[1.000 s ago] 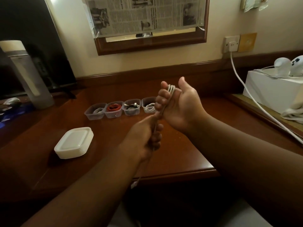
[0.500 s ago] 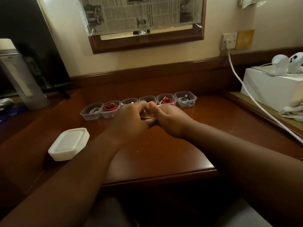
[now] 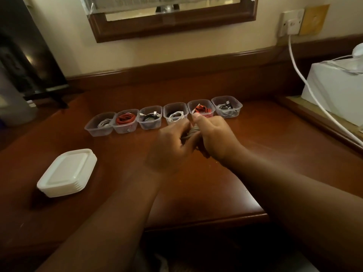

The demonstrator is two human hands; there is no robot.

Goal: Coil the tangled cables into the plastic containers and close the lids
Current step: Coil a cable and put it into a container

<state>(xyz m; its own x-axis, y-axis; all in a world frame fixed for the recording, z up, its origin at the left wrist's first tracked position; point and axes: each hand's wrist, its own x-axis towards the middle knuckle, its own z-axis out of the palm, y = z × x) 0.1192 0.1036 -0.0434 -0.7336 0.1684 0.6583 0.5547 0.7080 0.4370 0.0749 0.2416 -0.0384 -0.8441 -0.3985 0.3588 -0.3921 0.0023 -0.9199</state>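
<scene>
Cable (image 3: 191, 133), grey, coiled, held between both hands above worktop (image 3: 206, 185) middle. Left hand (image 3: 170, 146) fingers curled round coil's left side; right hand (image 3: 215, 137) grips right side, thumb up. Stack of white lids (image 3: 66, 172) near left, apart from hands. Beyond hands: row of six clear containers (image 3: 150, 117), lids off, each holding coiled cable, two red, others white or black. Far right: white box (image 3: 334, 89), white cord (image 3: 300, 73) from wall socket (image 3: 291, 22).

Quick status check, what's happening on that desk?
Both hands, left and right, gripping a grey cable coil. Six tubs hold cables, none lidded. Lids stacked aside.
</scene>
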